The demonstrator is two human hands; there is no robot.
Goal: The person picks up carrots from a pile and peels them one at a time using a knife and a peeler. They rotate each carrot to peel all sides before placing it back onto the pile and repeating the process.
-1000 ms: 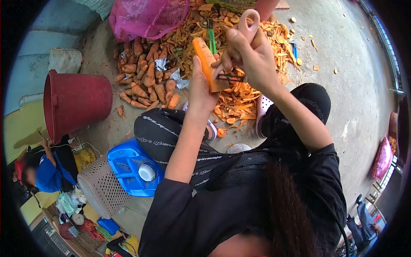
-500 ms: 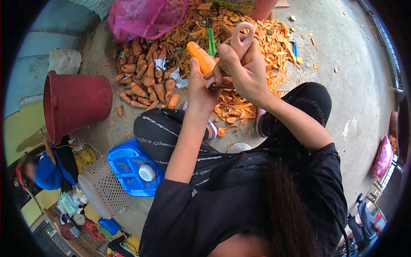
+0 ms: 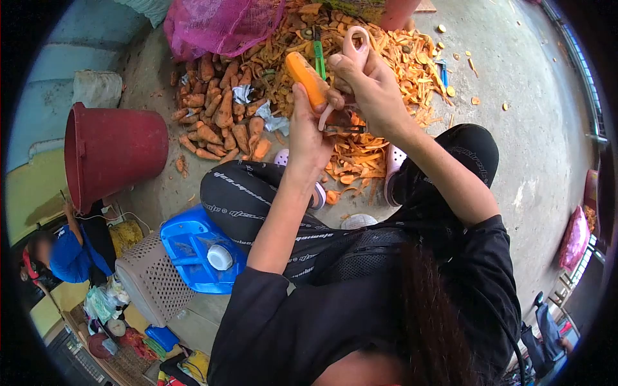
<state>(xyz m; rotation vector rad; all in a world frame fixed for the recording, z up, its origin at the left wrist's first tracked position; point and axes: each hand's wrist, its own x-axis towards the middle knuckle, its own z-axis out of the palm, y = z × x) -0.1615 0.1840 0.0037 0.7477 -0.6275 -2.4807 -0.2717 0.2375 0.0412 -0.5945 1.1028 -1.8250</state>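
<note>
An orange carrot (image 3: 305, 78) with a smooth, bright surface is held by my left hand (image 3: 307, 132), its fingers closed around the lower end. My right hand (image 3: 373, 93) grips a pale pink peeler (image 3: 356, 45), its looped handle pointing up and its metal blade beside the carrot's lower end. Beneath both hands lies a heap of orange peelings (image 3: 412, 83). Unpeeled, brownish carrots (image 3: 224, 110) are piled to the left of the peelings, with crumpled paper pieces among them. A green-handled tool (image 3: 318, 58) rests on the heap, just right of the held carrot.
A dark red bucket (image 3: 119, 151) lies tipped at the left. Near my left knee are a blue jerrycan (image 3: 196, 251) and a perforated basket (image 3: 151, 276). A pink mesh sack (image 3: 219, 26) stands behind the carrots. Another person (image 3: 71, 254) in blue is at the far left.
The carrot has shifted slightly right and up, and its lower end shows more. My right hand and the peeler have moved a little up and left.
</note>
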